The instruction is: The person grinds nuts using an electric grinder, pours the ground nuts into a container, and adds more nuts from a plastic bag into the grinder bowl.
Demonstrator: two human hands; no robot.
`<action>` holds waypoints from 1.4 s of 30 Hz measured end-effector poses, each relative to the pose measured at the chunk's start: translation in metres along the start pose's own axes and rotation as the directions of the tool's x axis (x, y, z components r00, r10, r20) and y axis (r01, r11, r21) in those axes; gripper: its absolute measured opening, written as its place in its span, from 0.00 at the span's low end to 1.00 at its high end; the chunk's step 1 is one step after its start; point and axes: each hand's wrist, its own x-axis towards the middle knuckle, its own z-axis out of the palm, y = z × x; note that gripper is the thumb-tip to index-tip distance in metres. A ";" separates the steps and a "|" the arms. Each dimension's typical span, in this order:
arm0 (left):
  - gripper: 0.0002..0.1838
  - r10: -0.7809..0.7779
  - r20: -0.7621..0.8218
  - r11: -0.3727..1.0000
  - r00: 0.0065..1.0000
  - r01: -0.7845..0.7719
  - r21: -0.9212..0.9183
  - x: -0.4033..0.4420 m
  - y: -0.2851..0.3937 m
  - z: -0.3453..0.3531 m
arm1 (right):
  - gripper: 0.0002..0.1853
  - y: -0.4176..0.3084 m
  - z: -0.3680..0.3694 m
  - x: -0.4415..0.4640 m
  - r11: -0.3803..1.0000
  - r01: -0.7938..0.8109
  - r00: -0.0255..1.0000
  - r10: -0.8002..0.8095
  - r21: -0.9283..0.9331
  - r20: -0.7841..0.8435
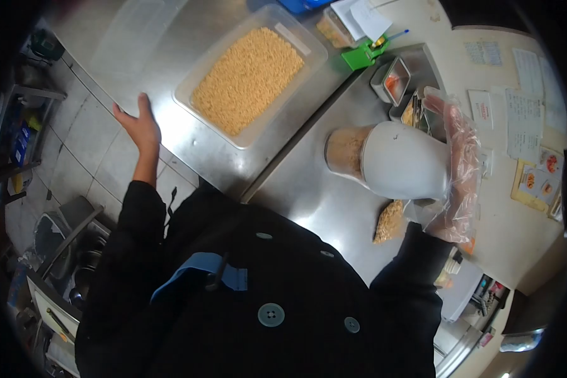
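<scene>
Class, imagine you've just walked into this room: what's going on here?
A person in a dark buttoned coat stands at a metal table. Their left hand is open and empty by its edge, near a clear tub of pale crumbs. Their right arm reaches toward a clear plastic bag beside a big white container; that hand is hidden, so its grip cannot be told. A small bag of bits lies near the right sleeve.
</scene>
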 end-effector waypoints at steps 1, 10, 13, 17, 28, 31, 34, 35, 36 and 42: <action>0.47 0.022 -0.014 1.000 1.000 -0.022 -0.017 0.000 0.005 0.000 | 0.30 0.000 -0.006 0.003 1.000 0.023 1.000 -0.022 0.013 -0.018; 0.46 0.004 -0.033 0.997 0.999 -0.002 0.075 -0.004 0.017 0.000 | 0.22 0.020 -0.030 0.017 0.993 0.008 0.999 -0.012 0.114 0.039; 0.46 -0.019 -0.029 0.997 0.999 0.021 0.080 -0.007 0.023 -0.001 | 0.24 0.035 -0.018 0.018 0.987 -0.032 0.980 0.000 0.158 0.199; 0.46 -0.013 -0.012 0.998 1.000 0.014 0.059 -0.007 0.023 -0.001 | 0.24 0.039 -0.021 0.022 0.996 0.069 0.966 -0.082 0.061 0.245; 0.46 -0.023 -0.008 0.997 1.000 0.024 0.075 -0.007 0.023 -0.001 | 0.23 0.037 -0.016 0.021 0.988 0.149 0.981 -0.142 -0.046 0.130; 0.45 -0.019 -0.022 0.986 1.000 0.022 0.166 -0.008 0.025 -0.004 | 0.24 0.005 -0.008 0.006 0.978 0.023 0.999 -0.016 0.208 -0.038; 0.41 0.106 -0.102 0.968 0.989 -0.079 0.239 -0.007 0.037 -0.015 | 0.23 -0.010 -0.024 -0.008 0.971 -0.114 0.974 0.151 0.211 -0.168; 0.39 0.234 -0.157 0.950 0.959 -0.192 0.245 -0.007 0.042 -0.019 | 0.22 0.011 -0.038 -0.007 1.000 -0.007 0.999 0.008 -0.030 0.045; 0.39 0.252 -0.144 0.949 0.957 -0.215 0.232 -0.013 0.070 -0.020 | 0.23 0.028 -0.045 -0.010 0.960 0.140 0.958 -0.070 -0.242 0.278; 0.22 0.732 0.432 0.681 0.527 -0.557 -0.475 -0.113 0.213 0.023 | 0.21 0.063 -0.053 -0.055 0.998 -0.063 0.981 0.067 0.028 -0.181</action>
